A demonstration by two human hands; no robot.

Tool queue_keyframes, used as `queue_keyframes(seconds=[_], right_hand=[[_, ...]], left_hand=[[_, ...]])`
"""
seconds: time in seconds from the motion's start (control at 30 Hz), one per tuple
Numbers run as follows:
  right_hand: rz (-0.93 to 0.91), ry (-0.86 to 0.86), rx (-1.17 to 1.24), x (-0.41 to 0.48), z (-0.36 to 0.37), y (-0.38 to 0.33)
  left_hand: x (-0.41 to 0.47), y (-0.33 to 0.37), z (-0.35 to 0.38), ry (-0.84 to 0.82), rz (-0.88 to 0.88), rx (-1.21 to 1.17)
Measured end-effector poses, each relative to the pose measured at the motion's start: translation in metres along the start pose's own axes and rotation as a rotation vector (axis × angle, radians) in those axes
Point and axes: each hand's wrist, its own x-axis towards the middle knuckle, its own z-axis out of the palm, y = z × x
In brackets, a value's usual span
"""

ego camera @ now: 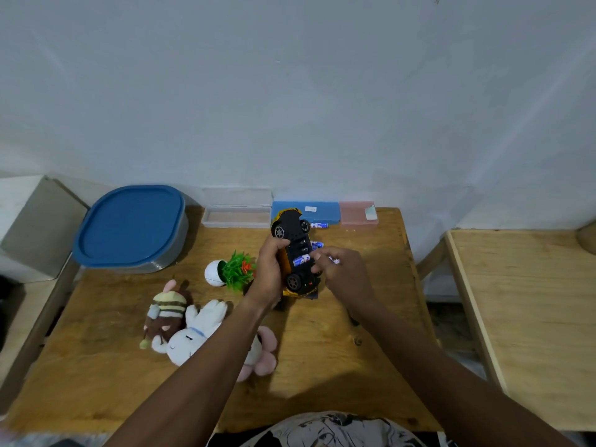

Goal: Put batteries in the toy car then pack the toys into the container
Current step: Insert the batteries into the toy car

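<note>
My left hand (270, 269) holds a yellow toy car (295, 250) belly-up above the table, its black underside and open battery bay facing me. One blue battery (301, 260) lies in the bay. My right hand (342, 272) pinches another battery (335, 261) right beside the bay. Loose batteries (319, 225) lie on the table behind the car. The grey container with a blue lid (132, 225) stands shut at the back left. A striped plush (166, 312), a white plush rabbit (196, 333) and a pink plush (264, 353) lie at the front left, partly under my left arm.
A small plastic plant in a white pot (230, 271) lies on its side left of the car. A clear open box (237, 211), a blue box (317, 211) and a pink box (358, 213) line the back edge. A second wooden table (522, 317) stands to the right.
</note>
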Motion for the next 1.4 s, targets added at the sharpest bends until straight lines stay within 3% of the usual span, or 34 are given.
queue_keyframes(seconds=[0.27, 0.53, 0.7, 0.93, 1.07, 1.2, 1.4], right_hand=[[0.082, -0.031, 0.062, 0.005, 0.0, -0.002], [0.145, -0.054, 0.113, 0.005, -0.004, -0.008], [0.276, -0.115, 0.144, 0.009, -0.008, -0.005], [0.357, -0.068, 0.228, 0.008, -0.008, -0.007], [0.463, -0.062, 0.359, 0.01, -0.006, -0.007], [0.569, -0.071, 0.559, 0.017, -0.021, -0.006], [0.631, -0.121, 0.832, 0.016, -0.043, 0.005]], left_hand=[[0.001, -0.004, 0.003, 0.022, 0.242, 0.228], [0.003, -0.008, 0.001, 0.009, 0.24, 0.281], [-0.001, -0.013, -0.001, -0.001, 0.226, 0.259], [0.003, -0.016, -0.004, 0.044, 0.223, 0.253], [0.004, -0.021, -0.006, 0.062, 0.145, 0.174], [0.002, -0.033, -0.019, 0.114, -0.092, -0.011], [-0.007, -0.061, -0.03, 0.054, -0.219, 0.249]])
